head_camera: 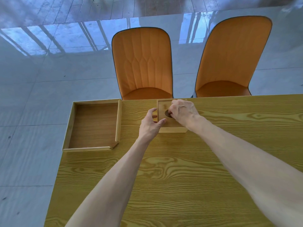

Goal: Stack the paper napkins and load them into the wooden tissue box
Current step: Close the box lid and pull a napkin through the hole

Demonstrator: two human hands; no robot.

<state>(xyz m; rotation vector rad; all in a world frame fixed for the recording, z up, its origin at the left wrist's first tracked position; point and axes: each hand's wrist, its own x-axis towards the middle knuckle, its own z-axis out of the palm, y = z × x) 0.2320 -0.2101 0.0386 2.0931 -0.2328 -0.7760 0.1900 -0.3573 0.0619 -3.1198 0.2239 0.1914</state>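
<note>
A square wooden tissue box (170, 126) with a dark oval slot in its lid stands near the far edge of the table. My left hand (150, 124) clasps the box's left side, thumb on the lid's near corner and fingers at its left wall. My right hand (183, 112) rests on top of the lid, its fingertips curled into the oval slot. No paper napkins are visible anywhere in view.
A shallow wooden tray (118, 122) lies empty at the table's far left corner, overhanging the left edge a little. Two orange chairs (142, 66) stand beyond the wooden table (180, 169). Glossy tiled floor lies to the left.
</note>
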